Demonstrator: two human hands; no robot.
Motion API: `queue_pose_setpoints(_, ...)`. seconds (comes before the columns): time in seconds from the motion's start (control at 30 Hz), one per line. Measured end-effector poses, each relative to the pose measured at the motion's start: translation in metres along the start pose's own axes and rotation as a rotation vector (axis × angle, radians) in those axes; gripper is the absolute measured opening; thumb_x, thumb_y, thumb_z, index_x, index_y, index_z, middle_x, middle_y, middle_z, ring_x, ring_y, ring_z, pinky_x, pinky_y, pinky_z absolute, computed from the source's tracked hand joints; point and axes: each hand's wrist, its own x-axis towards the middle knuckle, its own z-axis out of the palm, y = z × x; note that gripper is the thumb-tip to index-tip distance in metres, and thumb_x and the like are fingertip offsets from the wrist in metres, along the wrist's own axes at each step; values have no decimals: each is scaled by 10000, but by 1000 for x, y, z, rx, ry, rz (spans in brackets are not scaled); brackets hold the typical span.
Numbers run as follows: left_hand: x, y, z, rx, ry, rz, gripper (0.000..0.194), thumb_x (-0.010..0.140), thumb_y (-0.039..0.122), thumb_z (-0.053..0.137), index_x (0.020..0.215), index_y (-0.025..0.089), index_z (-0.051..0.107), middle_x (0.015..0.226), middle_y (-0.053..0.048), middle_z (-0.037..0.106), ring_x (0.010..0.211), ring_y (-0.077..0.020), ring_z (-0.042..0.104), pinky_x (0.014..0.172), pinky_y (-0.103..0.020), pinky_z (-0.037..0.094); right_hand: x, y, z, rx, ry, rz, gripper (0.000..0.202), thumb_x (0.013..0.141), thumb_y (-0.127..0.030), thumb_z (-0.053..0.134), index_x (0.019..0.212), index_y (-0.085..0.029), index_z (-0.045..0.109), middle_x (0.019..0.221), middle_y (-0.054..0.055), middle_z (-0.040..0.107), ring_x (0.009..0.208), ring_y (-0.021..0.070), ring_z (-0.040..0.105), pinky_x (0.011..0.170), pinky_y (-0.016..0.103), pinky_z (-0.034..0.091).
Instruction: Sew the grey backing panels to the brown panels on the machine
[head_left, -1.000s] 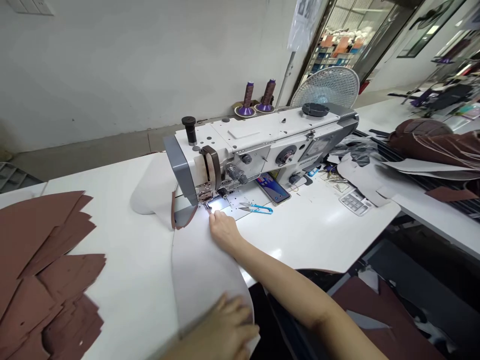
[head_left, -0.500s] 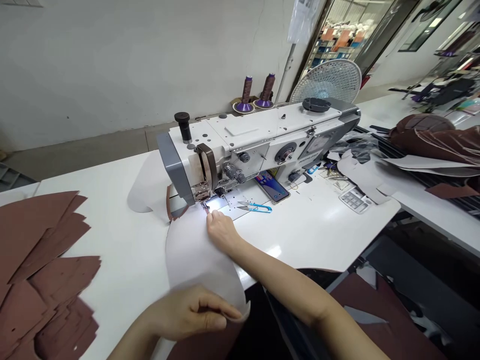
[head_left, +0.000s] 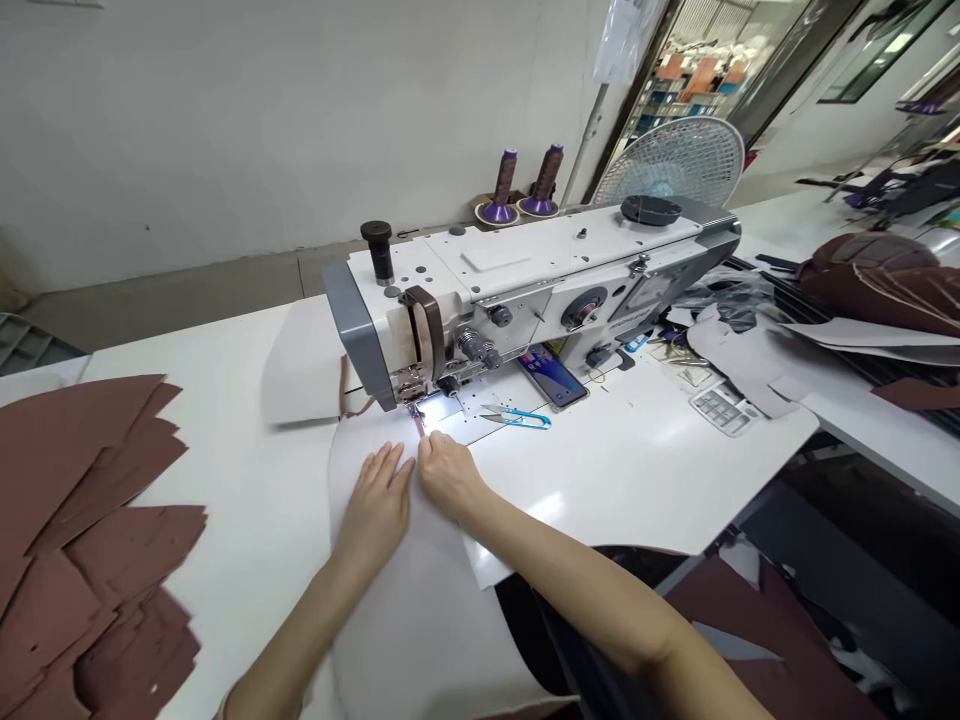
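Observation:
A large pale sheet of material (head_left: 427,610), brown on its underside near the bottom edge, lies under the sewing machine (head_left: 525,270) and hangs over the table's front. My left hand (head_left: 379,500) rests flat on the sheet with its fingers stretched toward the needle area. Just right of it, my right hand (head_left: 448,475) is closed at the sheet's edge, its fingertips on a narrow brown strip (head_left: 419,426) that runs up to the lit presser foot (head_left: 414,409). Blue thread snips (head_left: 517,417) lie right of the foot.
Brown cut pieces (head_left: 90,540) are piled on the left of the table. A phone (head_left: 553,376) leans by the machine. Behind stand two brown thread cones (head_left: 504,180) and a fan (head_left: 675,160). More brown pieces (head_left: 870,280) lie at right.
My left hand has let go of the sheet's near curled edge and moved forward to lie flat beside my right hand. The sheet has flattened and spread downward. The view has shifted slightly left.

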Motion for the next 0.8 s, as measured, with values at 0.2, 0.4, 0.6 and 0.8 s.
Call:
queue_pose_setpoints(0.2,3,-8,8,172,21,77,382,873,124,339,1171,127,579,1305,-148,550,1303,-281,410,1063,-518,363,4,2,2,5,21,-8,222,923,-61,305,932,-111,522,873,120,560,810,205,561,597,268,486)
queue_pose_setpoints(0.4,13,-16,8,181,-2,74,406,852,105,327,1168,130,581,1324,-147,533,1313,-273,397,1071,-516,350,2,2,-2,-3,-19,-12,236,928,-50,287,961,-109,514,885,126,561,825,209,561,591,270,484)
queue_pose_setpoints(0.6,24,-23,6,196,-34,68,422,836,87,321,1173,102,575,1347,-175,503,1325,-289,377,1072,-531,338,3,3,-5,9,-35,-16,255,946,-69,267,1003,-113,512,915,127,567,853,204,554,596,257,468)
queue_pose_setpoints(0.8,35,-29,5,210,-59,49,434,837,106,326,1200,101,564,1351,-166,503,1319,-291,384,1082,-508,325,7,5,-2,24,9,-9,299,961,-101,236,1025,-110,528,916,118,569,846,211,539,585,273,453)
